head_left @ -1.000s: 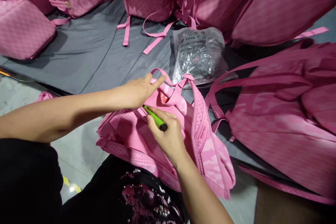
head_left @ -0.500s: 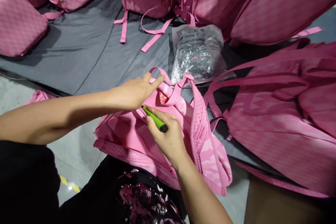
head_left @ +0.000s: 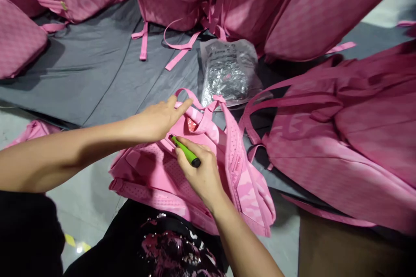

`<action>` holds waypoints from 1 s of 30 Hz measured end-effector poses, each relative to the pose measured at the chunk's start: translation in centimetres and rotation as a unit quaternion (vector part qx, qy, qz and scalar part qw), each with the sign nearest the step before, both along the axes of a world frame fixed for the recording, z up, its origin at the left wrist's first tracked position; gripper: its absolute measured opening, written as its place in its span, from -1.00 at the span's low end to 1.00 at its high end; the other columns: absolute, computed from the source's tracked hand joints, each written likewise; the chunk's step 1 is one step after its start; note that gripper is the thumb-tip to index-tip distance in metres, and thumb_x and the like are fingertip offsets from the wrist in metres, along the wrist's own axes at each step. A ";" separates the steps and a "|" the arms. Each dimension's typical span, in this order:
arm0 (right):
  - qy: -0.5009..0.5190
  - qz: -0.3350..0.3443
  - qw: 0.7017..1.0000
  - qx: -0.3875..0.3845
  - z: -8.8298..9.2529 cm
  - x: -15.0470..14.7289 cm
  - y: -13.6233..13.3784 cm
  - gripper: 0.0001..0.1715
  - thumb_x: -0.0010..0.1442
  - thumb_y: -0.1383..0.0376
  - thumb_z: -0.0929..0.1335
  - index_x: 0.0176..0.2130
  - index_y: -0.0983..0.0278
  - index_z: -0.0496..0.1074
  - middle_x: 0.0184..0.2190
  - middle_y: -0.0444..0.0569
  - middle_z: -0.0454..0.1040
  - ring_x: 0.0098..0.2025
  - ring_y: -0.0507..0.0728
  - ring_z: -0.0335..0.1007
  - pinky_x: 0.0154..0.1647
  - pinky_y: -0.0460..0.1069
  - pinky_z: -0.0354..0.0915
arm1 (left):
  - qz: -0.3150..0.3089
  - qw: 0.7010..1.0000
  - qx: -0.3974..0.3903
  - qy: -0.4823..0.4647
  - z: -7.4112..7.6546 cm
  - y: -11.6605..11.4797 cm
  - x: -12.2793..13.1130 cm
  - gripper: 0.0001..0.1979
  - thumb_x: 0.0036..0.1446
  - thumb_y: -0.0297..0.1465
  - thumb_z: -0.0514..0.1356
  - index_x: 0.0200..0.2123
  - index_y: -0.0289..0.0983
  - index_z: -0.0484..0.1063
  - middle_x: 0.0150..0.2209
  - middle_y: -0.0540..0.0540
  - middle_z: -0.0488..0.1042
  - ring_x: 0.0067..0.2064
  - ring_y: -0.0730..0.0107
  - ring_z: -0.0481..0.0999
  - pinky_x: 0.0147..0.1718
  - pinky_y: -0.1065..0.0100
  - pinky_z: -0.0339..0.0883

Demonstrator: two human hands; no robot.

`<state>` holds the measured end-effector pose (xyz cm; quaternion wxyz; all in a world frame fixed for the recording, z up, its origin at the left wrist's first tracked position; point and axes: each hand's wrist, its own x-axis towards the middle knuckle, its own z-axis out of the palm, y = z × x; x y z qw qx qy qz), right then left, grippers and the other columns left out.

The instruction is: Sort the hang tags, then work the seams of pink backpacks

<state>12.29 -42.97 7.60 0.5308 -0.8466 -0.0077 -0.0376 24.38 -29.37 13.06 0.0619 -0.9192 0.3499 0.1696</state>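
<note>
A pink backpack [head_left: 227,160] lies tilted across my lap and the edge of the grey-covered surface, its padded straps and perforated panel facing up. My left hand [head_left: 160,119] rests on its upper part near the carry handle, fingers stretched out, the thumb hidden. In my right hand [head_left: 201,169] is a slim green pen-shaped tool [head_left: 186,151] with a black rear end. Its dark tip points at the fabric just beside my left hand; whether it touches cannot be made out. A shiny red patch [head_left: 191,125] shows under the handle.
Beyond the backpack lies a clear plastic bag [head_left: 229,73] with dark contents on the grey cloth [head_left: 97,69]. Another pink backpack [head_left: 325,151] lies close on the right, its straps reaching toward mine. Several more pink backpacks [head_left: 169,0] line the back and far left.
The whole view has shifted, so most things sit slightly further left. The tool's tip has drawn slightly back from under my left hand and shows more plainly.
</note>
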 end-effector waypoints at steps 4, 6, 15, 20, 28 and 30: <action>0.017 0.023 0.998 0.052 0.5 0.6 0.2 -0.65 0.25 0.26 0.37 0.00 0.26 0.59 -0.08 0.03 0.66 -0.14 0.18 0.63 0.02 0.14 0.46 | 0.010 1.000 -0.003 -0.003 0.0 0.0 0.0 -0.14 0.17 -0.54 0.07 0.47 -0.19 -0.25 0.19 -0.41 0.24 -0.13 0.16 0.53 -0.22 0.28 0.37; 0.021 0.052 0.995 0.088 1.7 0.4 -1.2 -0.68 0.26 0.23 0.38 -0.02 0.23 0.60 -0.09 0.00 0.67 -0.13 0.15 0.63 -0.02 0.08 0.49 | 0.012 1.000 0.003 0.002 0.2 0.0 -0.1 -0.14 0.18 -0.54 0.06 0.47 -0.19 -0.26 0.17 -0.40 0.26 -0.14 0.18 0.53 -0.22 0.27 0.38; 0.038 -0.198 0.950 -0.239 1.1 4.7 -14.2 -0.65 0.22 0.36 0.28 -0.08 0.30 0.58 -0.18 0.09 0.66 -0.15 0.21 0.60 -0.10 0.05 0.42 | 0.004 1.000 -0.017 -0.024 -0.3 0.1 -0.3 -0.14 0.16 -0.54 0.08 0.47 -0.22 -0.23 0.14 -0.41 0.30 -0.19 0.17 0.52 -0.30 0.29 0.34; 0.146 -0.116 0.922 -0.340 -3.1 12.0 -14.6 -0.59 0.27 0.31 0.35 0.09 0.32 0.50 -0.01 0.23 0.57 -0.04 0.24 0.56 -0.10 0.00 0.35 | -0.013 0.998 -0.047 -0.038 -0.7 0.7 -0.3 -0.14 0.16 -0.52 0.05 0.47 -0.19 -0.24 0.15 -0.39 0.30 -0.19 0.18 0.53 -0.31 0.28 0.35; 0.146 -0.180 0.919 -0.318 -4.4 15.1 -13.7 -0.49 0.23 0.23 0.44 0.12 0.40 0.41 0.19 0.39 0.35 0.07 0.30 0.47 0.02 0.05 0.33 | -0.008 0.999 -0.052 -0.015 -0.7 0.8 -0.1 -0.14 0.18 -0.52 0.05 0.47 -0.15 -0.27 0.15 -0.35 0.29 -0.17 0.16 0.53 -0.25 0.26 0.37; 0.145 -0.202 0.925 -0.289 -4.7 15.2 -14.2 -0.51 0.23 0.25 0.43 0.11 0.36 0.41 0.18 0.34 0.38 0.11 0.29 0.45 0.05 0.05 0.32 | 0.001 0.999 -0.037 -0.005 -0.6 0.7 0.0 -0.14 0.19 -0.51 0.05 0.47 -0.12 -0.30 0.18 -0.36 0.27 -0.15 0.13 0.53 -0.25 0.26 0.37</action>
